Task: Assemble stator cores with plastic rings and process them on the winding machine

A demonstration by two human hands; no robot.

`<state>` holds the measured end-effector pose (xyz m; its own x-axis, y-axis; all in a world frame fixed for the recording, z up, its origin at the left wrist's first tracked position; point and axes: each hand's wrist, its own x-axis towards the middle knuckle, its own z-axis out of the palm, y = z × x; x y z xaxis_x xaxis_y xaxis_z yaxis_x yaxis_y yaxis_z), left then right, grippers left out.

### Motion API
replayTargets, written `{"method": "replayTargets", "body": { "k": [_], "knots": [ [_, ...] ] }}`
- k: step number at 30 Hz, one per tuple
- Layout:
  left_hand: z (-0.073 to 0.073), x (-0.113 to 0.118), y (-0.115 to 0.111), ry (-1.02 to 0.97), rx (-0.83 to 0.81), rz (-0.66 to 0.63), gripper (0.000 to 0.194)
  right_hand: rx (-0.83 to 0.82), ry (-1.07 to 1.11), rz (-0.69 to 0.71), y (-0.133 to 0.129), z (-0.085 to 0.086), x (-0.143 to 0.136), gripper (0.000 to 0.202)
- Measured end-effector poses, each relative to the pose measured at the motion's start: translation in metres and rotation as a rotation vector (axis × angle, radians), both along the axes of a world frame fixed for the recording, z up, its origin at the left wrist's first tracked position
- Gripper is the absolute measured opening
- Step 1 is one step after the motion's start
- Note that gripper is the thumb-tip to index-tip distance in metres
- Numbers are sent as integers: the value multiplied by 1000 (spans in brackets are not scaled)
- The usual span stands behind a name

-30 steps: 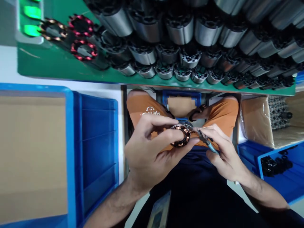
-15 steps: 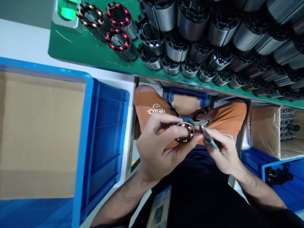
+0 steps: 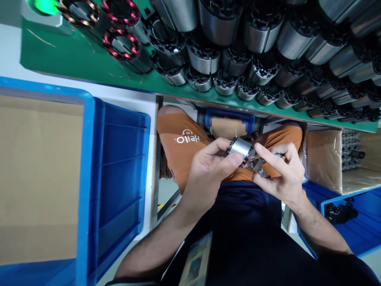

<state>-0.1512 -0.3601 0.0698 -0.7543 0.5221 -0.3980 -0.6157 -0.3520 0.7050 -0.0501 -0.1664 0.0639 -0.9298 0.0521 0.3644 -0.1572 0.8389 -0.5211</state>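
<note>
Over my lap, my left hand (image 3: 211,171) pinches a motor stator (image 3: 241,147) between thumb and fingers. Its smooth silver side faces up, and a thin wire end sticks out at the top. My right hand (image 3: 281,172) is closed around a small pair of cutters (image 3: 256,163), whose metal jaws lie against the stator's right end. A bit of the blue handle shows between the fingers. Whether the jaws grip a wire, I cannot make out. The copper winding is mostly hidden in this pose.
Rows of bare stators (image 3: 220,24) fill the green mat (image 3: 74,59); red-wound stators (image 3: 122,43) and a copper-wound one (image 3: 79,14) stand at its left. A large blue crate (image 3: 119,159) with cardboard is on the left. On the right are a lined box (image 3: 324,159) and a blue bin (image 3: 366,226) with black parts.
My left hand has turned the stator from its copper-wound end to its silver side. The cutters have swung round in my right hand, jaws now at the stator. The view has shifted slightly right.
</note>
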Motion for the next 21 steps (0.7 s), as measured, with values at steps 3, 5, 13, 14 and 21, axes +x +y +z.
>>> {"method": "replayTargets", "body": {
  "k": [3, 5, 13, 14, 21],
  "knots": [
    [1, 2, 0, 7, 23, 19, 34, -61, -3, 1, -1, 1, 0, 86],
    [0, 3, -1, -5, 34, 21, 33, -115, -34, 11, 1, 1, 2, 91],
    [-9, 11, 6, -28, -48, 122, 43, -289, -188, 89, 6, -6, 3, 87],
    [-11, 11, -1, -28, -93, 164, 45, -300, -219, 81, 6, -7, 4, 83],
    [-1, -33, -171, 577, -722, 421, 35, -147, -382, 93, 23, -45, 12, 59]
  ]
}}
